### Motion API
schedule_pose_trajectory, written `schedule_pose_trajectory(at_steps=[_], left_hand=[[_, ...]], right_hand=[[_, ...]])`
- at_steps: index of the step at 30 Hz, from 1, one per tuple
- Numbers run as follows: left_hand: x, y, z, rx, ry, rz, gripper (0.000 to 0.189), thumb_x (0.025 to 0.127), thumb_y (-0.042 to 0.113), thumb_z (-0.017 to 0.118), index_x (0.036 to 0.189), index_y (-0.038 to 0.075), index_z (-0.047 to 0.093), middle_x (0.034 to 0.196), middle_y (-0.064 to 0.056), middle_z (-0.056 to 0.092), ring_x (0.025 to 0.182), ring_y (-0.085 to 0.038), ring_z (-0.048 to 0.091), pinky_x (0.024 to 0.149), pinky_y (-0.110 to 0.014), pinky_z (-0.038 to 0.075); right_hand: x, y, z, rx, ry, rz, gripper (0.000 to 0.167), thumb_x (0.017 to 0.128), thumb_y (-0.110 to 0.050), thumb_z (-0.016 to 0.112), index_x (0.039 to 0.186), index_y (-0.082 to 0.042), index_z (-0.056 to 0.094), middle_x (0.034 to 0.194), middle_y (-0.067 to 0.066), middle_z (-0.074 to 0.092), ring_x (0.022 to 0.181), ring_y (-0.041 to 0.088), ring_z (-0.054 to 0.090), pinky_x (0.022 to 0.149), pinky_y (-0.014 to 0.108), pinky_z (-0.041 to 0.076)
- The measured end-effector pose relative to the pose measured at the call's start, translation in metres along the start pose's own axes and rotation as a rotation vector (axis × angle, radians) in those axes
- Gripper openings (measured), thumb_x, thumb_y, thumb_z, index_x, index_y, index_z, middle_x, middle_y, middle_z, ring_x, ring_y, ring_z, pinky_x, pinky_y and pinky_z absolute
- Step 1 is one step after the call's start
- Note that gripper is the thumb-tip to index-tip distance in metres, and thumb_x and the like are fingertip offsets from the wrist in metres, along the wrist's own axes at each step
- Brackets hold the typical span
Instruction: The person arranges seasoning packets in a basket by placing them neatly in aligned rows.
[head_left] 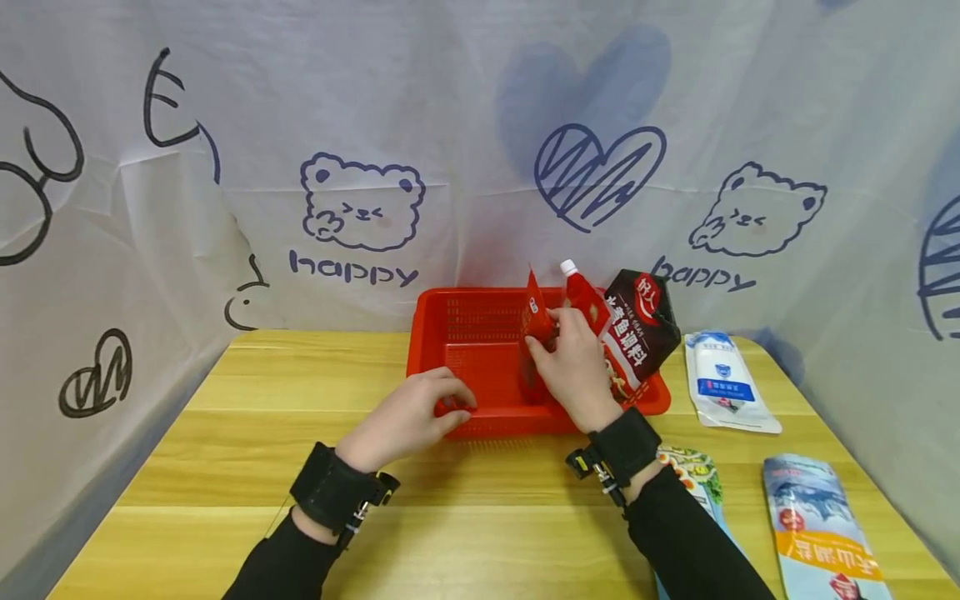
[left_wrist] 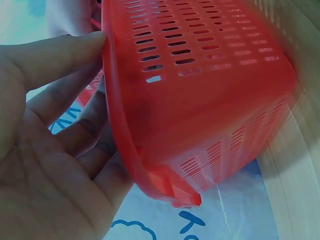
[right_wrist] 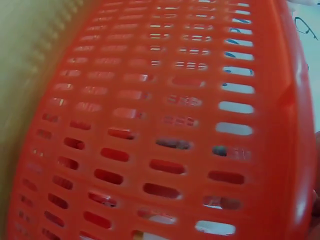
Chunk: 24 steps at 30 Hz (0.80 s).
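A red plastic basket [head_left: 427, 325] with slotted walls stands at the back of the table. At its front left, my left hand [head_left: 408, 417] grips the rim; in the left wrist view the thumb lies against the outside of the basket [left_wrist: 215, 115] and the fingers reach over the rim. My right hand [head_left: 573, 362] reaches over the front wall and pinches a thin red packet [head_left: 535, 308], held upright in the basket. Beside it in the basket lean a red pouch with a white cap [head_left: 585, 296] and a dark seasoning bag [head_left: 637, 321]. The basket wall [right_wrist: 150, 120] fills the right wrist view.
Right of the basket lies a white and blue pouch [head_left: 723, 383]. A blue and orange bag [head_left: 821, 525] is at the front right, and a green patterned packet [head_left: 693, 471] is partly hidden under the right forearm. A drawn-on white cloth [head_left: 480, 150] hangs behind the table.
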<state>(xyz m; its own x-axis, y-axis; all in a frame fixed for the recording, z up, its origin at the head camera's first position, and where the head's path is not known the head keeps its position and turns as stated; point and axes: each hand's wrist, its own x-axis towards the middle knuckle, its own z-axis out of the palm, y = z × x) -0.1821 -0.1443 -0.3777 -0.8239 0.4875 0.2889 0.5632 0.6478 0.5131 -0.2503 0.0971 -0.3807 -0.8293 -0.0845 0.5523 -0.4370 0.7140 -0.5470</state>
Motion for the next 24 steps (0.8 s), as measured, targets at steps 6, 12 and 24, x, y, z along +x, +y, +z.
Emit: schedule_pose_trajectory(at_steps=[6, 12, 24], left_hand=[[0.0005, -0.0001, 0.0007, 0.0, 0.001, 0.002, 0.012, 0.091, 0.01, 0.081, 0.102, 0.013, 0.076, 0.094, 0.004, 0.065, 0.086, -0.013, 0.061, 0.079, -0.029, 0.057], [0.0014, 0.0005, 0.0006, -0.009, -0.005, -0.007, 0.013, 0.091, 0.01, 0.081, 0.103, 0.012, 0.077, 0.094, 0.004, 0.066, 0.086, -0.012, 0.061, 0.081, -0.03, 0.058], [0.0008, -0.0005, 0.0006, -0.014, -0.007, -0.016, 0.013, 0.091, 0.011, 0.081, 0.103, 0.012, 0.077, 0.093, 0.004, 0.065, 0.086, -0.012, 0.061, 0.08, -0.029, 0.057]], right_hand=[[0.0003, 0.0058, 0.002, -0.019, -0.019, 0.032, 0.044, 0.093, -0.019, 0.08, 0.124, 0.002, 0.056, 0.116, 0.02, 0.062, 0.098, 0.034, 0.065, 0.085, 0.047, 0.06], [0.0017, 0.0091, 0.0024, -0.007, -0.025, 0.056, 0.053, 0.095, -0.019, 0.078, 0.135, 0.003, 0.052, 0.125, 0.021, 0.061, 0.107, 0.036, 0.065, 0.092, 0.049, 0.058], [-0.0048, 0.0028, -0.0037, -0.022, -0.048, 0.107, 0.067, 0.093, -0.025, 0.08, 0.146, 0.0, 0.048, 0.134, 0.021, 0.06, 0.111, 0.037, 0.061, 0.1, 0.056, 0.054]])
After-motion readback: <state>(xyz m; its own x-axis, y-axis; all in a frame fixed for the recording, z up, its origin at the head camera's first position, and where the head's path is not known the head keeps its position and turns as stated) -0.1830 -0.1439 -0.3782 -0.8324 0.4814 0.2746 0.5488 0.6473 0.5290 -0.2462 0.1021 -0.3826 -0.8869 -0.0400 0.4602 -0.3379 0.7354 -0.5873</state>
